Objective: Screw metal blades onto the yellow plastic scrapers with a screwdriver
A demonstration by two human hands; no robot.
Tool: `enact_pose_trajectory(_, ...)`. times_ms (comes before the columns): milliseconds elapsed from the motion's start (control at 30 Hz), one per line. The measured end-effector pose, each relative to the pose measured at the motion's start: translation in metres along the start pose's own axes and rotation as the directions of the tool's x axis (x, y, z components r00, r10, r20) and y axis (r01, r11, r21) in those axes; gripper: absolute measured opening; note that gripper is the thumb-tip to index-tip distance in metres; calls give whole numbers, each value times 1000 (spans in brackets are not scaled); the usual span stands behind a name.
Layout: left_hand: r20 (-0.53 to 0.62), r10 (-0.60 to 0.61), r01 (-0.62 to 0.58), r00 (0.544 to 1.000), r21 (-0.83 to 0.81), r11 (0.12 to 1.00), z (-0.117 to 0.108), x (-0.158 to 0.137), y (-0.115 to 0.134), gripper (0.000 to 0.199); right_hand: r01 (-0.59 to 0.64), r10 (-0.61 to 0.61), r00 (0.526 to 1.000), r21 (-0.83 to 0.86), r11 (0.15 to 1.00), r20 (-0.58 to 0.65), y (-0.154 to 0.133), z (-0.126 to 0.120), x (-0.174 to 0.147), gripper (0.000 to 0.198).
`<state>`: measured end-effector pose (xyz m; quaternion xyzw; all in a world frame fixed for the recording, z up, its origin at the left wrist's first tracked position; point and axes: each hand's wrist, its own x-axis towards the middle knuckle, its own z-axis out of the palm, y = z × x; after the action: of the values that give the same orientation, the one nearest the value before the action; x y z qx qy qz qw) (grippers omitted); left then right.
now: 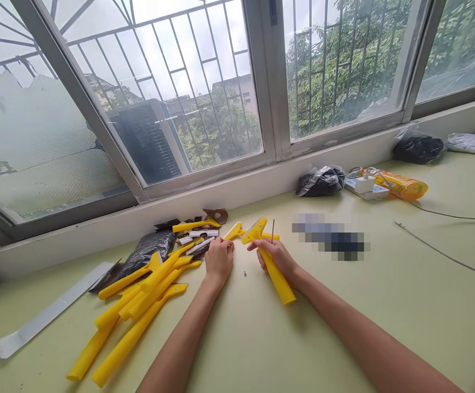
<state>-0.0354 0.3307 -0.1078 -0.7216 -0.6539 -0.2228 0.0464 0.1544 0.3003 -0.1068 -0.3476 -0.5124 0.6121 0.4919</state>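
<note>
A yellow scraper [276, 273] with a wide head is gripped in my right hand [280, 259], its handle slanting down toward me. From the same hand a thin dark rod [273, 229] sticks upward; its lower end is hidden. My left hand [220, 261] rests on the table with curled fingers, and whatever they hold is hidden. Just beyond those fingertips lies another yellow scraper head [234, 231]. Between my hands is a tiny metal piece [245, 273]. Several yellow scrapers [151, 297] lie heaped left of my left hand.
Behind the heap are a black plastic bag [147, 251] and small boxes [198, 234]. A long pale strip [53, 308] lies far left. Toward the window stand a bagged black bundle [321, 181], a power strip [366, 188] and an orange bottle [404, 185]. A cable [445, 251] crosses the right side.
</note>
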Motion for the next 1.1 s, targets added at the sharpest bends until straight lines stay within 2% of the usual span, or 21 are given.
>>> enact_pose_trajectory(367,-18,33,-34,999,-87,996,1,0,0,15,-22,22,1000,-31,999,-2,2,-1,2,37)
enact_pose_trajectory(600,-39,58,-67,998,-273,960,-1,-9,4,13,-40,41,999,-61,997,14,4,-2,4,38)
enact_pose_trajectory(767,-51,48,-67,998,-507,859,-6,-20,2,18,-19,24,999,-160,987,25,4,2,0,35)
enact_pose_trajectory(900,-36,-27,-4,999,-674,739,-9,-28,-2,18,6,11,998,-247,969,69,4,4,-3,33)
enact_pose_trajectory(1100,7,-70,47,998,-800,598,-10,-30,-2,24,24,17,990,-293,956,137,6,1,-2,32)
